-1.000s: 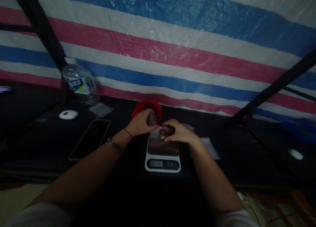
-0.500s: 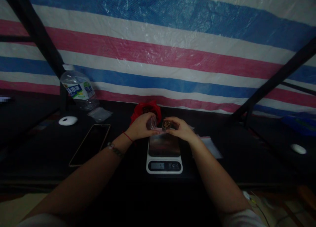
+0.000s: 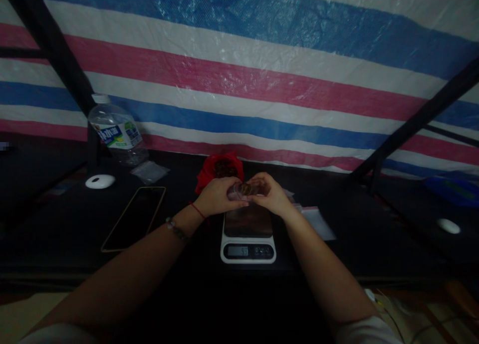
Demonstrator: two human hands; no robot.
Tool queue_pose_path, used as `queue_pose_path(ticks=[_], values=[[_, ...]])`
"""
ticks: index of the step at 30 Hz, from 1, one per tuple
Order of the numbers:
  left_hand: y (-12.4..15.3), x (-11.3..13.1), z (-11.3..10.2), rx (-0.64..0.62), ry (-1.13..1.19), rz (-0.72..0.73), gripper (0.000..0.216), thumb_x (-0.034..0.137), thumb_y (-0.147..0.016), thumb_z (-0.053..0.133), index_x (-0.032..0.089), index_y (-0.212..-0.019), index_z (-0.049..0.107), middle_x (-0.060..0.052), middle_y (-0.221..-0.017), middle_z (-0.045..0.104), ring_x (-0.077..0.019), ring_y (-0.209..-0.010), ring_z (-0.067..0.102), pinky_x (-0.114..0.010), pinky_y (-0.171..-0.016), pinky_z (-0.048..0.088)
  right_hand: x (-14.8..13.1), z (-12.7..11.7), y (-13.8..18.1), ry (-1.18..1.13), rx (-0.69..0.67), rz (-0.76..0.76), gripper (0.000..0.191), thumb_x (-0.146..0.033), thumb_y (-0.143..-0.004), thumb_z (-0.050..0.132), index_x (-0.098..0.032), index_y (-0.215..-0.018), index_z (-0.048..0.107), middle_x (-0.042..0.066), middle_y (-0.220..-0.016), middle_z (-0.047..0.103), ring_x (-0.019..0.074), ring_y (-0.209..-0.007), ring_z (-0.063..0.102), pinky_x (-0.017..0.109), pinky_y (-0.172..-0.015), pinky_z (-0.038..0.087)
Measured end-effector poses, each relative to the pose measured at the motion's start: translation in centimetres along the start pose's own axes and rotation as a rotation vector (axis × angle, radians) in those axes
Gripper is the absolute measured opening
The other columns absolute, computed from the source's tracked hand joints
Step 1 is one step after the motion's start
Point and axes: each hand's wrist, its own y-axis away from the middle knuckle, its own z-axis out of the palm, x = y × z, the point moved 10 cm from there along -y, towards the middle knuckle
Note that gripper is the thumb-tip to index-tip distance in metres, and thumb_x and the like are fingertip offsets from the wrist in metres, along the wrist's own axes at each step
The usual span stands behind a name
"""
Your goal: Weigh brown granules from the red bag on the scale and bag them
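One small clear cup of brown pieces [image 3: 246,189] is up above the far end of our digital scale [image 3: 249,225], right at a clear plastic bag [image 3: 234,191]; touching or not, we can't tell! Our right hand [image 3: 271,193] has its fingers clamped round the cup, our left hand [image 3: 217,196] pinches the bag. Just beyond, we spot an open red bag [image 3: 204,176]; left, a smartphone [image 3: 135,218]; far left, a plastic bottle [image 3: 119,137].
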Motion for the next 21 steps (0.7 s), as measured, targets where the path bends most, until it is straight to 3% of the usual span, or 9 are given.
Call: queue_pose_path(ticks=[4, 8, 10, 15, 21], values=[[0.0, 0.1, -0.1, 0.015, 0.016, -0.007, 0.054, 0.061, -0.068, 0.067, 0.020, -0.103, 0.061, -0.006, -0.093, 0.068, -0.0232, -0.084, 0.065, -0.033, -0.073, 0.048, -1.0, 0.1, 0.0, 0.141, -0.018, -0.048, 0.031, -0.026, -0.070, 0.074, -0.020, -0.097, 0.061, 0.005, -0.101, 0.065, 0.0180, -0.092, 0.064, 0.034, -0.085, 0.052], [0.1, 0.4, 0.2, 0.005, 0.026, 0.001, 0.055, 0.060, -0.068, 0.068, 0.020, -0.105, 0.060, -0.006, -0.094, 0.068, -0.0229, -0.083, 0.065, -0.033, -0.072, 0.049, -3.2, 0.2, 0.2, 0.279, -0.007, -0.229, 0.025, -0.027, -0.072, 0.075, -0.022, -0.095, 0.068, 0.006, -0.104, 0.065, 0.0207, -0.102, 0.061, 0.037, -0.091, 0.050], [0.1, 0.5, 0.2, 0.010, 0.025, 0.007, 0.059, 0.061, -0.067, 0.069, 0.019, -0.107, 0.059, -0.006, -0.096, 0.068, -0.0238, -0.086, 0.065, -0.034, -0.074, 0.049, -3.4, 0.2, 0.3, 0.296, 0.011, -0.257, 0.029, -0.028, -0.074, 0.075, -0.024, -0.101, 0.068, 0.006, -0.106, 0.064, 0.0209, -0.104, 0.060, 0.037, -0.093, 0.050], [0.1, 0.9, 0.7, -0.016, 0.062, 0.026, 0.058, 0.056, -0.067, 0.071, 0.020, -0.109, 0.057, -0.007, -0.099, 0.068, -0.0243, -0.089, 0.065, -0.035, -0.076, 0.049, -1.8, 0.4, 0.5, 0.131, 0.008, -0.161, 0.058, -0.031, -0.075, 0.074, -0.026, -0.129, 0.054, 0.009, -0.122, 0.060, 0.0216, -0.111, 0.059, 0.038, -0.095, 0.051], [0.3, -0.1, 0.3, 0.031, 0.152, -0.045, 0.045, 0.049, -0.072, 0.068, 0.018, -0.102, 0.057, -0.005, -0.093, 0.066, -0.0198, -0.079, 0.064, -0.032, -0.070, 0.050, -1.9, 0.1, 0.4, 0.142, 0.026, -0.158, 0.057, -0.028, -0.077, 0.071, -0.027, -0.130, 0.052, 0.009, -0.126, 0.057, 0.0222, -0.112, 0.059, 0.039, -0.093, 0.053]])
